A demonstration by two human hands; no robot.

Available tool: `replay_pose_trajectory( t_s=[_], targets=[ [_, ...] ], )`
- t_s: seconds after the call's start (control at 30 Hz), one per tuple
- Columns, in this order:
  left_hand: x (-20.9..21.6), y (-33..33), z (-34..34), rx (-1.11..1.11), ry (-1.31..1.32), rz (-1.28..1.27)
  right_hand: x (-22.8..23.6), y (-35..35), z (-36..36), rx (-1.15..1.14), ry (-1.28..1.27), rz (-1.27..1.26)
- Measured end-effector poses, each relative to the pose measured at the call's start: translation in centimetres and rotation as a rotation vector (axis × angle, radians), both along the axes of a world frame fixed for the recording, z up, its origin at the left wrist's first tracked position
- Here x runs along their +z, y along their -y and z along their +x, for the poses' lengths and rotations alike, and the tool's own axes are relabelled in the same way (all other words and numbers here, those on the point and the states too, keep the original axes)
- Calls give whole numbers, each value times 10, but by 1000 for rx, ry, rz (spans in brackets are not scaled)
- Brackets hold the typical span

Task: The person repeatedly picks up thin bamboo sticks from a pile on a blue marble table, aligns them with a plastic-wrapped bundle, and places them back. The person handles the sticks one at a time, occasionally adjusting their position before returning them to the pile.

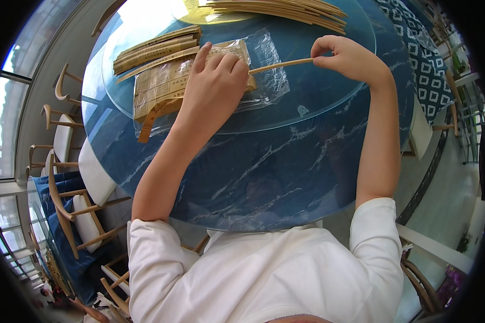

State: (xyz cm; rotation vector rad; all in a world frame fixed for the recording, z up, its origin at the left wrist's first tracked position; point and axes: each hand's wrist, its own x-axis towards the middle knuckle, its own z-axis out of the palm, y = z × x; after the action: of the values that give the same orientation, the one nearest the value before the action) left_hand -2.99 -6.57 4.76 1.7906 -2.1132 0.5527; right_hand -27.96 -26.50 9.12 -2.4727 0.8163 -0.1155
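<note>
Both my hands are over the round table's glass turntable. My right hand [346, 60] pinches the right end of a thin pair of wooden chopsticks [283, 65] between thumb and fingertips. My left hand [218, 78] is closed around their other end, its index finger raised; what lies under its palm is hidden. Below that hand is a tan paper package [159, 89] in clear plastic wrap [275, 81], with a loose brown paper flap [147, 125] at its lower left. Several printed paper sleeves [159, 48] are stacked just beyond the left hand.
A fan of several bare chopsticks [291, 12] lies at the far side, near a yellow round piece [215, 13]. The blue marbled table [264, 172] has a glass turntable on top. Wooden chairs [64, 199] stand to the left; patterned cloth [431, 81] hangs at right.
</note>
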Motion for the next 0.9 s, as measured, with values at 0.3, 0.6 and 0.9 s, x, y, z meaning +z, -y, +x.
replay_pose_trajectory(
  t_s=[0.3,0.6,0.9],
  targets=[
    [-41,10,-22,8,9,-329,-32,-44,6,-37,350,-279],
    [-51,15,-21,-15,3,-356,-69,-48,-27,-268,189,-548],
    [-47,14,-23,-17,-6,-318,-69,-77,-27,-314,19,-763]
  ],
)
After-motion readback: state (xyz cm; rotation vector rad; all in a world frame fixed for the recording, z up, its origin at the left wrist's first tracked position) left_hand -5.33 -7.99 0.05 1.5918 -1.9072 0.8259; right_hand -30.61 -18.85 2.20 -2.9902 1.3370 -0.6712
